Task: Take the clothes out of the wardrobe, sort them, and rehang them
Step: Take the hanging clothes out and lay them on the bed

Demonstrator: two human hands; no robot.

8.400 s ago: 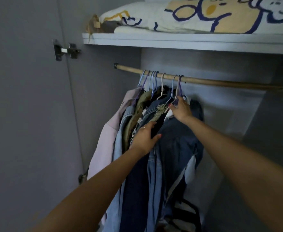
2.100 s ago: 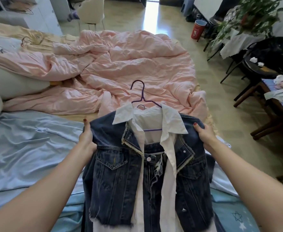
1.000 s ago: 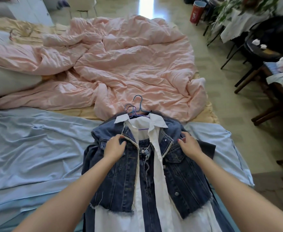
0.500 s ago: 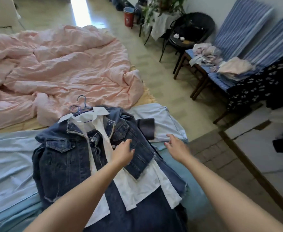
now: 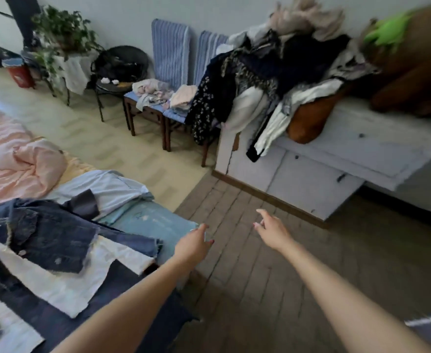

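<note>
Head view: denim jacket (image 5: 46, 235) at nine o'clock on bed (image 5: 155, 220), soft, heavyish; best gripped at shoulders. Left hand (image 5: 192, 247), right hand (image 5: 273, 231) loose, empty.

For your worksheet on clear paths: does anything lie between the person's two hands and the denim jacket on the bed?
Nothing visible does. The left hand and right hand hang open and empty over bare floor, just right of the bed. The denim jacket lies uncovered to their left, over a white shirt.

Frayed matt denim jacket (image 5: 46, 235), smooth white cotton shirt (image 5: 64, 281), seemingly matt wood-plank floor (image 5: 273, 276).
</note>
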